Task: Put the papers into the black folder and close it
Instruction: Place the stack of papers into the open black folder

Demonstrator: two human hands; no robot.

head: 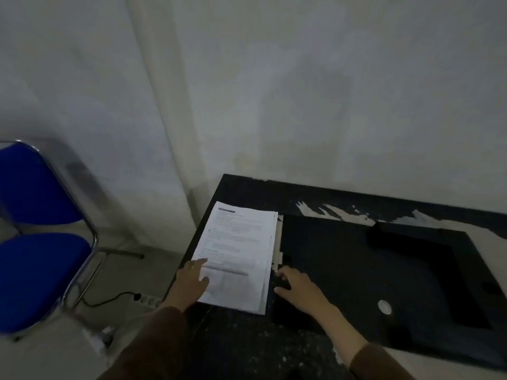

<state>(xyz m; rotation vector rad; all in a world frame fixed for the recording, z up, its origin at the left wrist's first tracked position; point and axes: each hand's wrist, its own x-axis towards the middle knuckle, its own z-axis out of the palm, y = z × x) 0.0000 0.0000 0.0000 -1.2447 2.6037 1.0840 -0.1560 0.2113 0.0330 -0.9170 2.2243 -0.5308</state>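
A stack of white printed papers (237,253) lies on the left part of a dark table (247,193). To its right a black folder (370,272) lies flat, with a round silver snap (384,307) near its right side. My left hand (189,283) rests flat on the lower left corner of the papers, fingers spread. My right hand (297,289) lies on the folder's left edge, right beside the papers, fingers curled at the edge. Whether it grips the edge is unclear in the dim, blurred view.
A blue chair with a chrome frame (38,231) stands left of the table. A power strip with a black cable (137,297) lies on the floor between them. A pale wall (301,91) runs right behind the table, whose top is scuffed white at the back.
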